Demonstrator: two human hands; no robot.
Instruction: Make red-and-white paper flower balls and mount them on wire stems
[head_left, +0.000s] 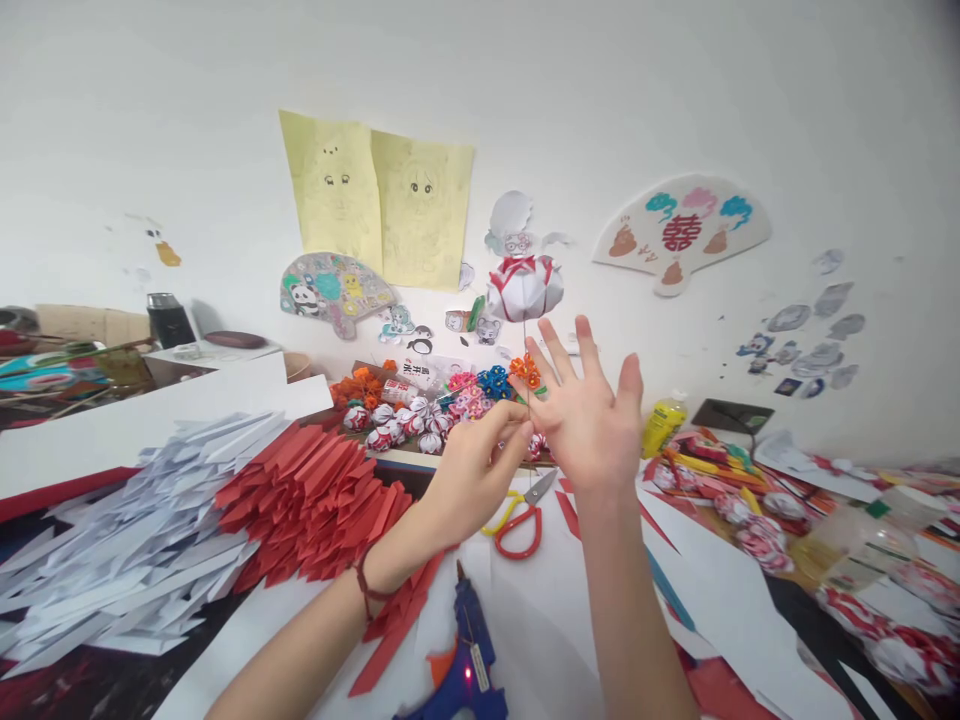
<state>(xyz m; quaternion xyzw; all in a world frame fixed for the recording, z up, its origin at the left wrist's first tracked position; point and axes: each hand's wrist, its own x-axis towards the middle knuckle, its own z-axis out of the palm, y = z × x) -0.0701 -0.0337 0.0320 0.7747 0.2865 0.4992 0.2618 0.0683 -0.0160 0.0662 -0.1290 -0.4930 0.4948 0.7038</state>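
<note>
A white paper flower (525, 290) with red edges stands upright on a thin stem (526, 334) above my hands. My left hand (474, 460) is closed, with thumb and fingers pinching the lower stem. Beside it, my right hand (589, 420) is open with its fingers spread; the stem runs by its finger side, and I cannot tell if it touches. Small orange flowers (525, 371) show close to the right fingertips. Below the hands lie scissors (519, 535) with red and yellow handles and a blue glue gun (469, 650) with a lit red light.
Folded white paper strips (142, 540) and red paper strips (311, 505) are heaped at left. Behind the hands, a box holds several paper flower balls (409, 425). A yellow bottle (664, 424) and a clear plastic bottle (855, 550) stand at right. The wall (525, 90) bears drawings.
</note>
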